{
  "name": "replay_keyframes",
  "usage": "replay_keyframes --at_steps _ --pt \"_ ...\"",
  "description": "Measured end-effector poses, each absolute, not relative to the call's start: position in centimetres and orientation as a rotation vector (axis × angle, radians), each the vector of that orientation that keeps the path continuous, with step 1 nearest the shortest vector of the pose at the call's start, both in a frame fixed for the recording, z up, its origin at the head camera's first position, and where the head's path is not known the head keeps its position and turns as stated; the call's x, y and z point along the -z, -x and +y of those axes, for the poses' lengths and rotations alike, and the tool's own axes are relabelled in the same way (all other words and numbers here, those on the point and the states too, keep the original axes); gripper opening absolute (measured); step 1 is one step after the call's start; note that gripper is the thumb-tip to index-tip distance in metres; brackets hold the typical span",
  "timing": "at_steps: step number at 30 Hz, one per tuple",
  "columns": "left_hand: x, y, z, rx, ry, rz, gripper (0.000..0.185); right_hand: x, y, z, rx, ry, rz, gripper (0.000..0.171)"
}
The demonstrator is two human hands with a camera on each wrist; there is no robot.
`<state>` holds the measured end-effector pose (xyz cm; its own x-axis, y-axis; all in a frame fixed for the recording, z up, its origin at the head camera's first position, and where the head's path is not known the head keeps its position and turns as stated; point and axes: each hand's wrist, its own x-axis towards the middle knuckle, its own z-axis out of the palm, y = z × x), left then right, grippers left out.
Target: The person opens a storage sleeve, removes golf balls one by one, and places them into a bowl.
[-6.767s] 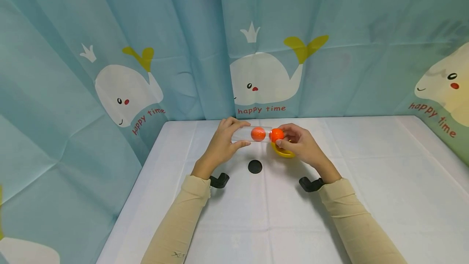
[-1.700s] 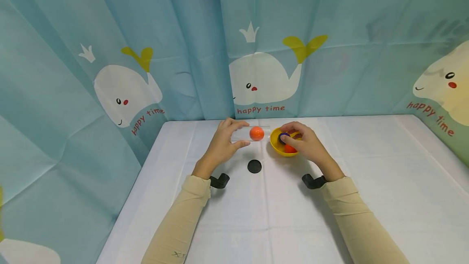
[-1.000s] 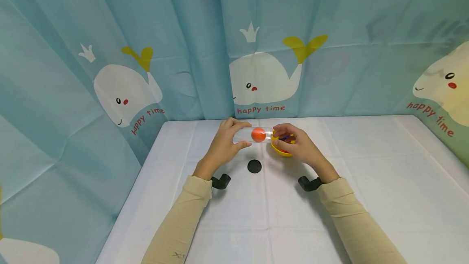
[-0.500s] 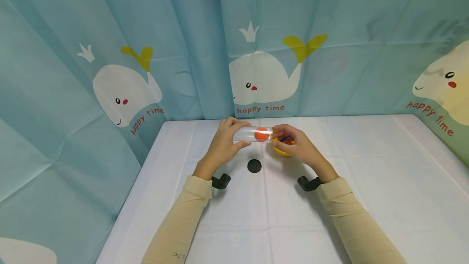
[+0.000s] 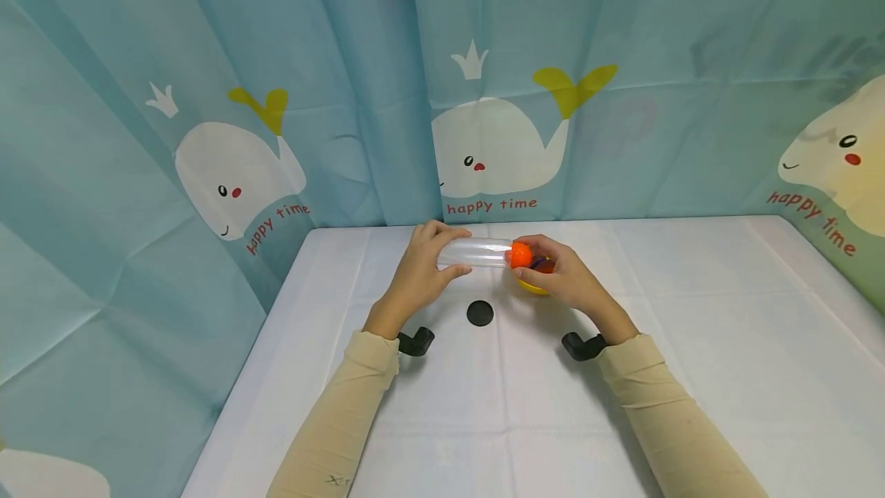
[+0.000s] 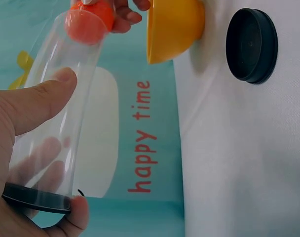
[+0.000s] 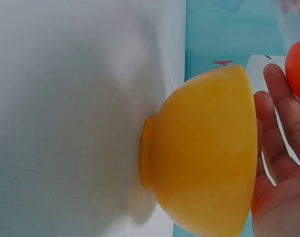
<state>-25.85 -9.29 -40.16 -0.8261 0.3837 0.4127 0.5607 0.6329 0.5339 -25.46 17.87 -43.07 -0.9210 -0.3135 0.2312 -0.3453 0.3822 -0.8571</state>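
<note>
Two hands meet over the white table (image 5: 691, 344) from where I watch. My left hand (image 5: 419, 277) is wrapped around a clear plastic tube (image 5: 477, 253), thumb on one side and fingers on the other, holding it level above the cloth; the left wrist view shows a black cap (image 6: 36, 199) closing the end by my palm. An orange ball (image 5: 521, 254) sits right at the tube's open end, and my right hand (image 5: 561, 277) has its fingers curled at it, pinching it as far as I can tell, since the contact is partly hidden. Just under that hand stands a yellow bowl (image 7: 204, 153), with something dark and something orange inside, too covered to name. A loose black lid (image 5: 480, 313) lies flat on the table in front of the tube, apart from both hands.
</note>
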Motion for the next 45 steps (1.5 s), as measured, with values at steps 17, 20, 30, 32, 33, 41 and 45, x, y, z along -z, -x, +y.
replay_keyframes --at_steps 17,20,30,32,33,41,45 --pt "40.0 25.9 -9.9 1.074 0.746 -2.584 0.054 43.0 25.6 18.7 -1.609 -0.525 -2.63 0.046" --pt "39.9 25.9 -9.9 1.081 0.748 -2.582 0.054 43.0 25.7 18.8 -1.608 -0.518 -2.627 0.045" --pt "40.0 25.9 -10.0 1.087 0.747 -2.583 0.052 43.1 26.0 19.4 -1.611 -0.488 -2.609 0.043" --pt "40.0 26.0 -10.0 1.087 0.745 -2.584 0.052 43.2 26.0 19.6 -1.603 -0.483 -2.604 0.043" --pt "40.0 26.0 -10.0 1.088 0.745 -2.584 0.052 43.2 26.0 19.6 -1.601 -0.479 -2.602 0.043" --pt "40.0 26.0 -10.0 1.092 0.737 -2.591 0.053 43.2 26.1 20.2 -1.561 -0.433 -2.605 0.043" --pt "40.1 26.1 -10.0 1.092 0.738 -2.586 0.053 43.2 26.1 20.5 -1.535 -0.417 -2.61 0.042"
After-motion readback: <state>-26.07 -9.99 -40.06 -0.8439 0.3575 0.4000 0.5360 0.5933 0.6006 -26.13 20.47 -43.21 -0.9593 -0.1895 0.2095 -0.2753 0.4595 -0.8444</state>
